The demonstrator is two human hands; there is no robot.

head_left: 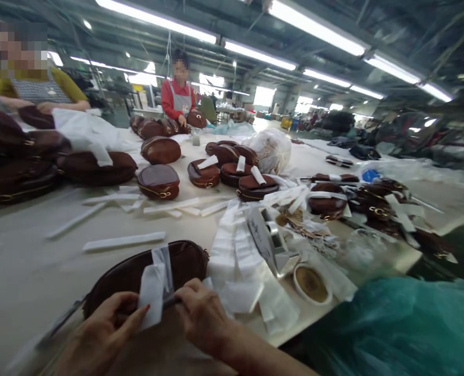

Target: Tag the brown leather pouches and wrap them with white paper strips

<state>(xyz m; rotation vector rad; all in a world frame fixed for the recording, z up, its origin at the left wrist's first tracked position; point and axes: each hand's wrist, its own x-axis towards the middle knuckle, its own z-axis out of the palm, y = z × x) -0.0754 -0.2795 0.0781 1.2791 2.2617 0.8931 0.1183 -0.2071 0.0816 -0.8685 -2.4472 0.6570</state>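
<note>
A dark brown oval bag [118, 277] with a zipper and gold rings lies on the pale table in front of me. White paper strips [151, 292] cross over its near edge. My left hand [106, 329] pinches the lower end of a white strip between thumb and fingers. Just to the right, my right hand [202, 313] has its fingers closed at the bag's near edge, on a thin dark piece that is mostly hidden, perhaps a strap.
Loose paper strips [124, 241] lie beyond the bag. To the right are a metal tape holder [269, 243], a round dish [313, 284] and a green plastic bag [419, 318]. Brown bags [159, 181] stand farther back. Two people work across the table.
</note>
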